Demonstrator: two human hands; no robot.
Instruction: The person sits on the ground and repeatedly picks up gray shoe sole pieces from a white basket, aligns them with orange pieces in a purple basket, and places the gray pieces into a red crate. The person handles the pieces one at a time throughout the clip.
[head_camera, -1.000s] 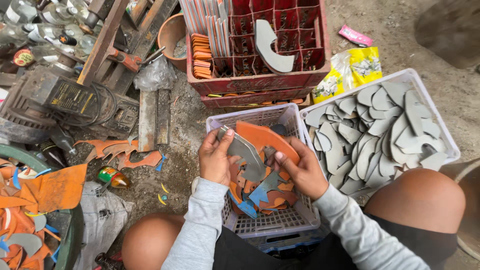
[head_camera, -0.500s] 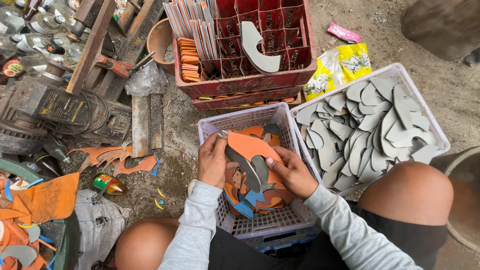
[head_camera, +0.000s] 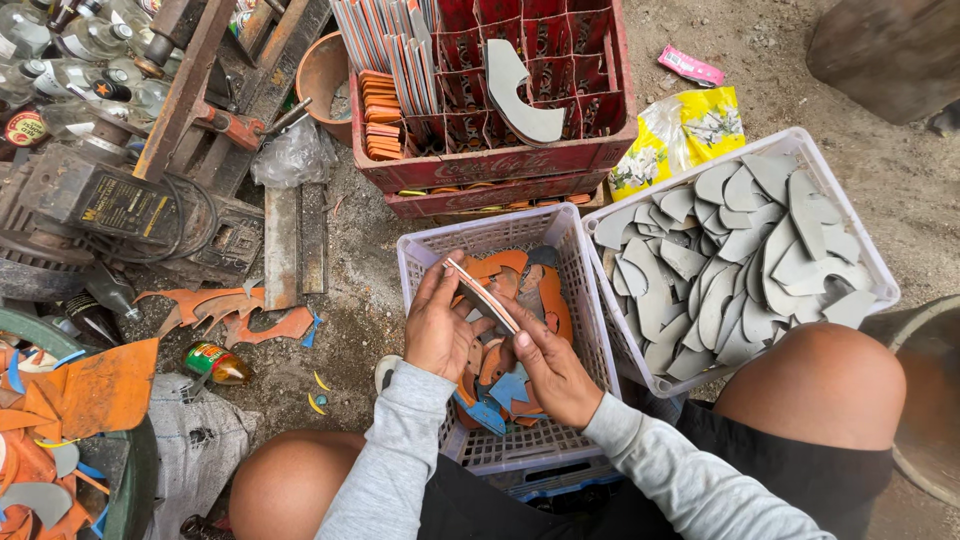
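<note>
Over the small white basket (head_camera: 575, 262), both hands are gripping one thin curved orange piece (head_camera: 483, 293) edge-on: left hand (head_camera: 438, 325) pinching its top, right hand (head_camera: 552, 372) its lower end.

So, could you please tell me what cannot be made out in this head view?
- Flat piece: held edge-on between left hand and right hand, so its outline is hidden.
- White basket: its bottom is covered by orange pieces.
- Metal tub: cut off by the right edge.
</note>
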